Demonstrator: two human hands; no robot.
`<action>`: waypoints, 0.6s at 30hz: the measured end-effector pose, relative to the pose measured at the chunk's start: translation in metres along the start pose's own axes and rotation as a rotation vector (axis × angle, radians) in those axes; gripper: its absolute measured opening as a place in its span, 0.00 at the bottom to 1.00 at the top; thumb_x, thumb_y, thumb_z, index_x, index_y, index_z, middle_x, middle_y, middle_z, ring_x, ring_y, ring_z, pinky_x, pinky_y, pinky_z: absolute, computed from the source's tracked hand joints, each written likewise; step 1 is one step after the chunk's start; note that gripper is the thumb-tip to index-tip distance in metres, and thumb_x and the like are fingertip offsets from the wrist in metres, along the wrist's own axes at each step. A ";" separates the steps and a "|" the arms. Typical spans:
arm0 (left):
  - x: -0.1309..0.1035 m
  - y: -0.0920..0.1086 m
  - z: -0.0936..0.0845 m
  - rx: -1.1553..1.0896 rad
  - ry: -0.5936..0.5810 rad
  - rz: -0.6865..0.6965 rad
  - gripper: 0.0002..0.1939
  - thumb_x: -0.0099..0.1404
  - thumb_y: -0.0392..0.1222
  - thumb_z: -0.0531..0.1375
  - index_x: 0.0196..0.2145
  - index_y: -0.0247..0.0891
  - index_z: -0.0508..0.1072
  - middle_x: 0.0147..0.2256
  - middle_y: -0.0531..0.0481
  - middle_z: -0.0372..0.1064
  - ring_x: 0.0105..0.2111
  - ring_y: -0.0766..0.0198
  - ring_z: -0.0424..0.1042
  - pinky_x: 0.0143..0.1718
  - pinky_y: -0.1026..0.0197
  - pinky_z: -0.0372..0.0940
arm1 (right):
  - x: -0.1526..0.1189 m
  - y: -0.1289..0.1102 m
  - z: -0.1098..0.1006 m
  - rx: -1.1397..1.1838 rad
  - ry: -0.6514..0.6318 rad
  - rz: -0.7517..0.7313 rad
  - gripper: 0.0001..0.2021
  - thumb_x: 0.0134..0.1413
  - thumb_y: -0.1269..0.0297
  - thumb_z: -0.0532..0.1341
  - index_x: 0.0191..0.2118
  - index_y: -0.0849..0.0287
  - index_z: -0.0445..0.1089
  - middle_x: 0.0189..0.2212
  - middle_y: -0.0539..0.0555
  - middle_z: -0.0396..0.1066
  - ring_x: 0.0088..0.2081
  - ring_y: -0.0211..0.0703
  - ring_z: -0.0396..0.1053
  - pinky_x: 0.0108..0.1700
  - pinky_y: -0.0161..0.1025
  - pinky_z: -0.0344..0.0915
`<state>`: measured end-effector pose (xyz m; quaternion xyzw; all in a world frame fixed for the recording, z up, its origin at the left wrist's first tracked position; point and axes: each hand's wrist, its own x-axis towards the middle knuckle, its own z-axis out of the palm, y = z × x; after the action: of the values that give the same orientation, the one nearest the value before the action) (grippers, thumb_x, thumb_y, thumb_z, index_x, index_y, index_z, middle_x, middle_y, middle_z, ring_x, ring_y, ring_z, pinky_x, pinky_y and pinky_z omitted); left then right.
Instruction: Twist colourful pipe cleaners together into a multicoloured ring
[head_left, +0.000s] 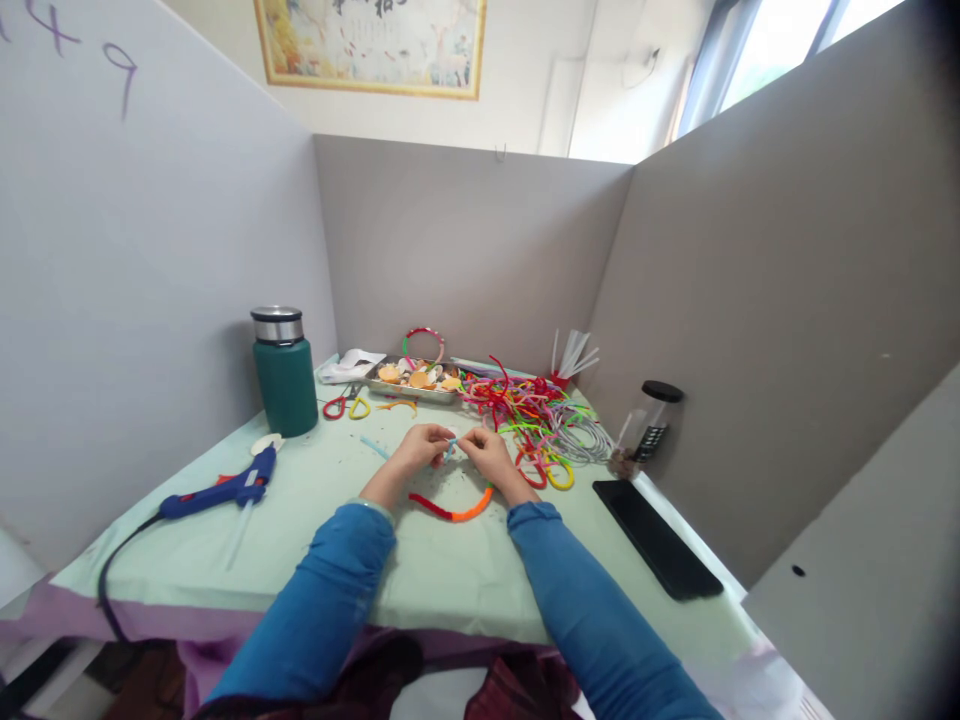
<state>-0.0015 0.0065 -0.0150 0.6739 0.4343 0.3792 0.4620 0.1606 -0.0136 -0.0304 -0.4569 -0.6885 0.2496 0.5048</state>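
Observation:
My left hand (425, 446) and my right hand (486, 452) meet above the middle of the table. Between their fingertips, both pinch a light-blue pipe cleaner (451, 449). A light-blue length (373, 447) shows at the left of my left hand; whether it is the same piece I cannot tell. Below my hands lies a curved red, orange and green fuzzy arc (455, 516), its right end reaching under my right wrist. Scissors with red and yellow handles (559, 473) lie just right of my right hand, beside a tangle of coloured pipe cleaners (525, 400).
At left are a green flask (285, 385) and a blue glue gun (225, 491) with its cord. A metal tray (431, 395) of shells, a decorated ring (406, 345) and more scissors (346, 407) lie behind. A black phone-like slab (655, 538) and a jar (651, 425) stand right.

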 end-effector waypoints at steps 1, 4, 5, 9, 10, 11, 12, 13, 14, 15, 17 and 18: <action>-0.001 0.001 0.000 0.004 -0.006 -0.004 0.17 0.53 0.39 0.58 0.41 0.29 0.69 0.18 0.54 0.63 0.15 0.72 0.61 0.18 0.68 0.57 | 0.000 0.000 0.000 0.001 -0.002 0.000 0.10 0.45 0.60 0.57 0.24 0.62 0.67 0.20 0.49 0.63 0.24 0.34 0.57 0.26 0.31 0.54; -0.003 0.003 0.000 0.144 0.016 0.003 0.17 0.54 0.38 0.57 0.42 0.31 0.70 0.23 0.51 0.68 0.16 0.71 0.62 0.20 0.66 0.59 | 0.001 0.002 0.000 -0.007 0.006 -0.001 0.10 0.45 0.60 0.57 0.24 0.62 0.67 0.20 0.48 0.62 0.24 0.34 0.57 0.26 0.31 0.54; -0.003 0.004 0.000 0.230 0.045 0.033 0.16 0.54 0.37 0.57 0.41 0.32 0.71 0.26 0.49 0.70 0.18 0.70 0.64 0.22 0.65 0.60 | 0.001 0.003 0.000 -0.011 0.010 -0.001 0.10 0.45 0.60 0.57 0.23 0.62 0.67 0.20 0.48 0.62 0.24 0.34 0.57 0.26 0.31 0.54; -0.006 0.007 0.000 0.615 0.156 0.186 0.12 0.53 0.35 0.57 0.35 0.36 0.75 0.33 0.46 0.73 0.32 0.63 0.69 0.35 0.64 0.61 | 0.001 0.002 0.001 -0.008 0.009 0.008 0.10 0.45 0.60 0.57 0.23 0.62 0.67 0.20 0.48 0.63 0.24 0.34 0.58 0.27 0.31 0.54; -0.007 0.008 0.000 0.682 0.163 0.194 0.12 0.53 0.35 0.56 0.34 0.37 0.76 0.33 0.45 0.74 0.34 0.62 0.69 0.36 0.64 0.60 | 0.001 0.001 0.000 -0.007 0.010 0.012 0.10 0.45 0.60 0.57 0.23 0.62 0.66 0.20 0.48 0.63 0.24 0.34 0.58 0.27 0.31 0.54; -0.008 0.009 0.000 0.729 0.167 0.190 0.12 0.53 0.36 0.56 0.35 0.37 0.76 0.32 0.45 0.74 0.34 0.62 0.69 0.36 0.64 0.60 | 0.001 0.000 0.000 -0.007 0.010 0.014 0.10 0.44 0.60 0.58 0.23 0.62 0.66 0.20 0.48 0.63 0.24 0.34 0.58 0.27 0.31 0.54; -0.010 0.010 0.000 0.759 0.168 0.183 0.12 0.54 0.36 0.55 0.35 0.37 0.76 0.33 0.45 0.74 0.34 0.62 0.69 0.36 0.64 0.59 | 0.000 0.000 0.000 -0.007 0.011 0.016 0.10 0.44 0.60 0.58 0.23 0.62 0.66 0.20 0.48 0.62 0.24 0.34 0.58 0.26 0.31 0.54; -0.011 0.010 0.000 0.774 0.173 0.180 0.13 0.54 0.37 0.55 0.35 0.38 0.76 0.33 0.46 0.74 0.34 0.62 0.69 0.35 0.65 0.59 | 0.000 -0.001 0.000 -0.009 0.013 0.016 0.10 0.44 0.59 0.58 0.23 0.62 0.66 0.19 0.48 0.62 0.24 0.34 0.57 0.26 0.31 0.54; -0.011 0.011 0.000 0.781 0.177 0.180 0.13 0.54 0.38 0.55 0.36 0.38 0.76 0.33 0.46 0.74 0.34 0.62 0.69 0.35 0.65 0.59 | 0.000 -0.001 0.000 -0.009 0.014 0.015 0.10 0.44 0.59 0.58 0.23 0.62 0.66 0.19 0.48 0.62 0.24 0.34 0.57 0.26 0.31 0.54; -0.012 0.011 0.000 0.781 0.176 0.181 0.13 0.55 0.38 0.55 0.36 0.39 0.76 0.34 0.46 0.74 0.34 0.62 0.69 0.35 0.65 0.58 | 0.000 -0.001 0.000 -0.008 0.015 0.013 0.10 0.44 0.59 0.58 0.23 0.62 0.66 0.19 0.48 0.62 0.24 0.34 0.57 0.26 0.31 0.54; -0.012 0.012 0.000 0.762 0.168 0.183 0.13 0.55 0.40 0.56 0.36 0.39 0.76 0.34 0.46 0.74 0.33 0.63 0.69 0.35 0.65 0.58 | 0.001 -0.001 0.000 -0.007 0.015 0.011 0.10 0.45 0.59 0.58 0.23 0.62 0.67 0.20 0.48 0.63 0.24 0.34 0.57 0.26 0.31 0.54; -0.012 0.012 0.000 0.745 0.164 0.185 0.13 0.55 0.41 0.56 0.36 0.39 0.77 0.33 0.46 0.74 0.33 0.63 0.69 0.35 0.66 0.58 | 0.001 -0.001 0.000 -0.007 0.014 0.012 0.11 0.45 0.59 0.58 0.23 0.62 0.67 0.20 0.48 0.63 0.24 0.34 0.57 0.26 0.31 0.54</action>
<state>-0.0026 -0.0072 -0.0049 0.7993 0.5150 0.2883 0.1133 0.1602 -0.0132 -0.0294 -0.4647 -0.6831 0.2468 0.5065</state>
